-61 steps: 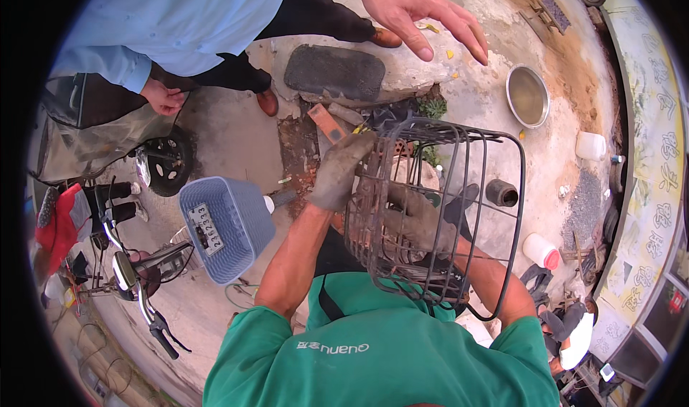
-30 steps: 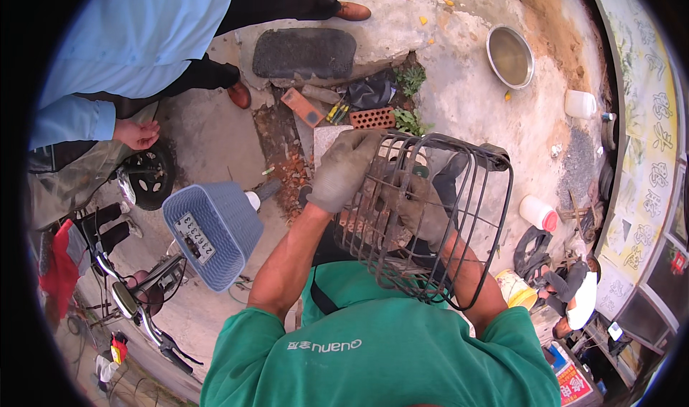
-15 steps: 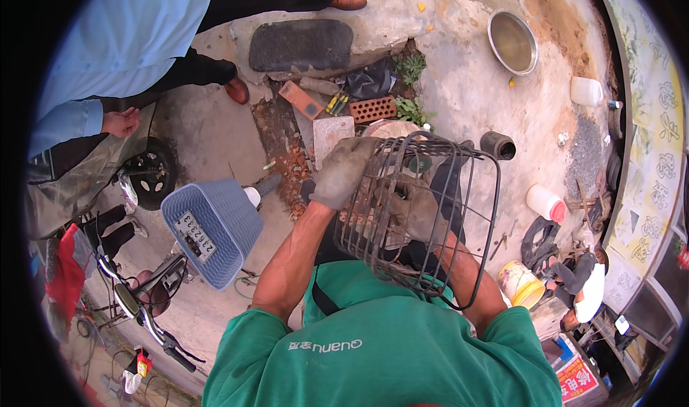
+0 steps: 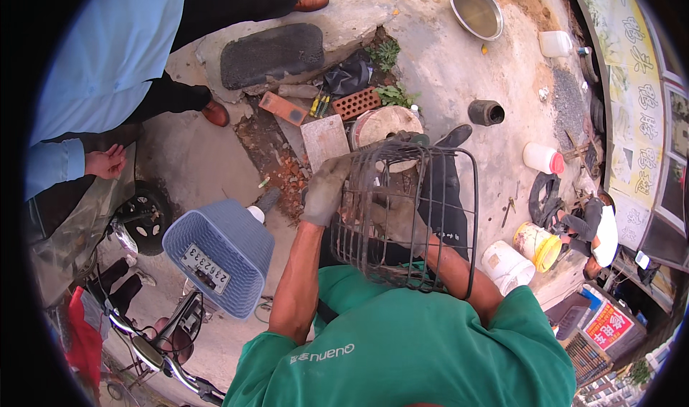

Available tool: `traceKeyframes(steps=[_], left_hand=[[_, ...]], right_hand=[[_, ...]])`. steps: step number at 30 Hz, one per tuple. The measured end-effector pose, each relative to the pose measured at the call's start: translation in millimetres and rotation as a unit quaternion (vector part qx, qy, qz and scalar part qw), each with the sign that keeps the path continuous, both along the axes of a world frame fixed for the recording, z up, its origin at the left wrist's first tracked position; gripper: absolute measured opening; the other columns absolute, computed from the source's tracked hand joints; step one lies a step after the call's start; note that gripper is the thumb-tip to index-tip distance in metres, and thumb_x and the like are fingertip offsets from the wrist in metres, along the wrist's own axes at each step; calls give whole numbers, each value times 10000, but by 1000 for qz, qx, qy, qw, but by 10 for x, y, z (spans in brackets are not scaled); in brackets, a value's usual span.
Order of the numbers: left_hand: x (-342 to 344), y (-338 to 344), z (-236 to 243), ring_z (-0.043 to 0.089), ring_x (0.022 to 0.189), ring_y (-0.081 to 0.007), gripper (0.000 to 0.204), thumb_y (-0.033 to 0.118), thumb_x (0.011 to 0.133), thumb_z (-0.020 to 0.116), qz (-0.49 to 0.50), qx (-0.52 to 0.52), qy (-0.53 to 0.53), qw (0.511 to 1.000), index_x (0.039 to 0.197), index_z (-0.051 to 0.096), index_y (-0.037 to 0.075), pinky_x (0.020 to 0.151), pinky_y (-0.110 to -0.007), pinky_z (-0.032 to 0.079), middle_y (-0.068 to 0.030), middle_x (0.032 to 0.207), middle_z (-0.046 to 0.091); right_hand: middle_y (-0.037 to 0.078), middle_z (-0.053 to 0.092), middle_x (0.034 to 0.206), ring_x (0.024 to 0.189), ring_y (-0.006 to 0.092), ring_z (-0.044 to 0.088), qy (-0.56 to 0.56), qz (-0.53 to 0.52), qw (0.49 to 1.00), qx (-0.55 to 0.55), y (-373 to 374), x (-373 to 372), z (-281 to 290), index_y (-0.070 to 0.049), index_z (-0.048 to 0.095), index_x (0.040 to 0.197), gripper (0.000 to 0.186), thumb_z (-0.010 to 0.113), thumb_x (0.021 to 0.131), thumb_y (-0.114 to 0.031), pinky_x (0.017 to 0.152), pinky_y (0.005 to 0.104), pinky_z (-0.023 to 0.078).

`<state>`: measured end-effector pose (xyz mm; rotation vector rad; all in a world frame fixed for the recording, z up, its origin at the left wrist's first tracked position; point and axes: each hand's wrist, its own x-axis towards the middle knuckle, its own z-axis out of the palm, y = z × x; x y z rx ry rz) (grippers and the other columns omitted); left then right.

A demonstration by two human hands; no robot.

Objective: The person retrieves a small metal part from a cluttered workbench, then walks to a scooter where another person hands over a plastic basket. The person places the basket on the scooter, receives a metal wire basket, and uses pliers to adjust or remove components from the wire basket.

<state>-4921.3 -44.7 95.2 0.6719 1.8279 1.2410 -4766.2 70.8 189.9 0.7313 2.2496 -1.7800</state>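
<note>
A dark wire basket [image 4: 476, 206] is held up in front of my chest, tilted, its open rim facing right. My left hand [image 4: 326, 189], in a dirty grey work glove, is closed on the basket's left side. Through the wires shows my right hand [image 4: 404, 219], gloved too, its fingers curled near the basket's left wall. What those fingers grip is hidden by the bars. Just beyond the basket stands a round pale-topped drum or stool [image 4: 386, 125].
A bicycle with a blue plastic basket [image 4: 219, 253] stands close at left, beside a person in a light blue shirt [image 4: 108, 55]. Bricks [image 4: 357, 103] and screwdrivers [image 4: 319, 105] lie ahead. A metal basin [image 4: 476, 11], white jug [image 4: 543, 157] and buckets [image 4: 507, 263] are to the right.
The basket has turned slightly and sits a little farther left in view, both hands staying with it. My view has shifted, bringing a white bucket at right into sight.
</note>
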Motion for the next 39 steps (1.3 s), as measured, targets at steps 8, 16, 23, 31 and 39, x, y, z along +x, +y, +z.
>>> traceKeyframes(steps=[8,16,23,31,39], left_hand=[[-183,-335,416,643,1185,-394,385,145,971,509,-100,24,51,993,1332,622,71,967,-445,527,-222,1296,641],[-61,-224,984,603,1256,-408,536,452,1024,503,-81,-95,-69,990,1275,666,8,1061,-436,447,-263,1328,634],[608,-81,1108,614,1246,-397,528,460,1014,512,-203,-128,56,969,1289,674,40,1057,-432,456,-246,1312,651],[2224,76,959,632,1225,-386,584,517,984,540,-337,-146,160,916,1308,672,49,1048,-419,463,-233,1273,683],[3797,-62,850,683,1115,-354,370,302,1028,545,-498,-9,279,821,1273,681,61,978,-421,511,-147,1337,664]], right_hand=[[76,717,1046,819,117,692,-1,-204,958,-202,-598,-99,507,38,660,1216,422,733,968,-296,693,273,584],[52,673,896,686,99,622,-37,-323,911,-254,-718,129,866,32,664,1166,357,766,942,-225,574,280,520],[37,653,868,668,94,608,-25,-342,921,-185,-795,953,805,42,640,1172,319,742,961,-174,555,282,511],[33,648,847,609,91,590,133,-513,776,-342,-1227,2689,501,29,657,1148,236,708,989,-136,500,280,482],[30,680,892,726,115,640,171,-548,732,-366,-1794,4227,201,-8,668,1161,230,700,994,-162,626,270,534]])
